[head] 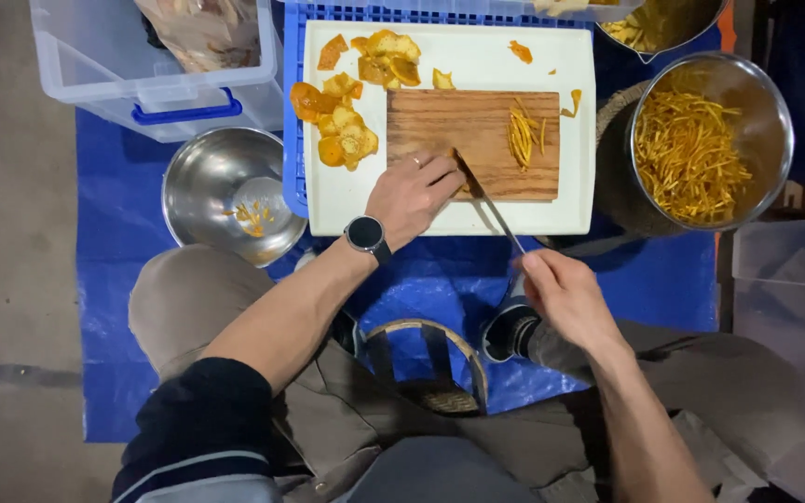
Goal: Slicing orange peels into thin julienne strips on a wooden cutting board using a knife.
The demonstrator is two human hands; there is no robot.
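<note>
Knife (pixel 491 210) clasped in our right hand (pixel 566 298), we pin peel to the wooden board (pixel 473 144) with our left hand (pixel 412 194), fingers pressed flat, steadying each cut.

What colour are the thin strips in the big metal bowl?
Orange-yellow strips fill the round metal bowl, clearest from the head view.

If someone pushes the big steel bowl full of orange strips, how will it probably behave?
The steel bowl would probably slide easily, since its wall looks smooth. It sits on a woven stand beside the white tray, so it might tip. The thin peel strips look light and may spill.
</note>
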